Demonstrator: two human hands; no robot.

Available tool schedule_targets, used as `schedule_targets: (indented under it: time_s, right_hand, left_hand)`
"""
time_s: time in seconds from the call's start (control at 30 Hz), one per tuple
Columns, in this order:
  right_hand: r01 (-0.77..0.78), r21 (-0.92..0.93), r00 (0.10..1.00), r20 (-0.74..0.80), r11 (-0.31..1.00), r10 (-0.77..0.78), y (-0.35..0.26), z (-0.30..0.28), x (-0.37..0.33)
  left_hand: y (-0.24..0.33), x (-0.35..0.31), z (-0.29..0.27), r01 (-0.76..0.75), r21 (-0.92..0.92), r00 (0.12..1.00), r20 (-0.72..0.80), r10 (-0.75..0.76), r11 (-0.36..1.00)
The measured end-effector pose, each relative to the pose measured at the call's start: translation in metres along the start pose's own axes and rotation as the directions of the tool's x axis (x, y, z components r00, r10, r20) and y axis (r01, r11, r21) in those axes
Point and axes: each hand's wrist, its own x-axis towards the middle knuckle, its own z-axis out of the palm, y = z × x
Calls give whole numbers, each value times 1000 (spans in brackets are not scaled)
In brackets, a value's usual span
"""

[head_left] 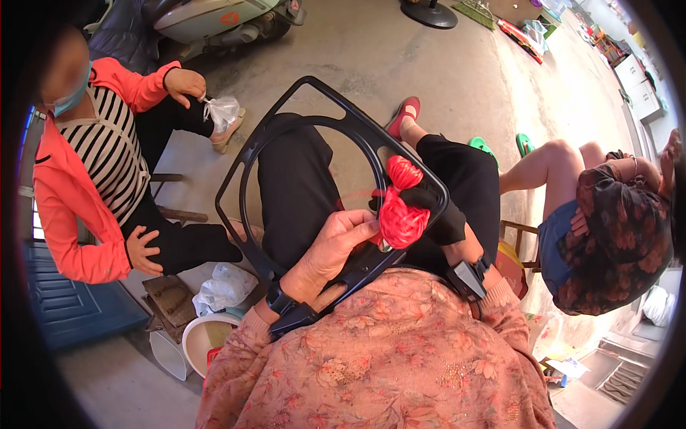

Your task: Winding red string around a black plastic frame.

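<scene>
A black frame [268, 104] with a round opening is set over the lap, one corner pointed away from the wearer and leftward; its longer axis cannot be told for certain. At the frame's right side a red bundle [404, 223] is seen as two lobes, the smaller at the far end, the larger at the near end. Its long axis is directed almost straight away from the wearer. The larger lobe's left edge is pinched between thumb and forefinger of the left hand [341, 238]. The right hand is largely lost in dark tones by the frame's right edge; its grip cannot be told. Left of the frame, a knotted bag [222, 111] is held by a seated person [96, 157]; right of it, another person [614, 236] is seated.
</scene>
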Motion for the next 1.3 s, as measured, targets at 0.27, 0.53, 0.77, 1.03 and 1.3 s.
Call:
schedule_targets:
  time_s: [0.27, 0.53, 0.77, 1.03, 1.3]
  right_hand:
    - [454, 191, 715, -661, 871, -227, 0, -83, -85]
    - [603, 324, 763, -501, 729, -408, -9, -123, -189]
    - [285, -128, 634, -718, 950, -287, 1, -62, -154]
    - [-51, -316, 963, -267, 947, -38, 3, 14, -44]
    - [-31, -7, 995, -98, 1000, 30, 11, 13, -26]
  left_hand:
    - [15, -8, 1, 52, -12, 998, 17, -52, 999]
    - [9, -6, 1, 22, -53, 1000, -17, -23, 998]
    - [5, -7, 1, -21, 26, 999, -39, 22, 999]
    - [6, -5, 1, 6, -45, 1000, -13, -6, 999]
    - [6, -5, -3, 23, -88, 1000, 12, -22, 996]
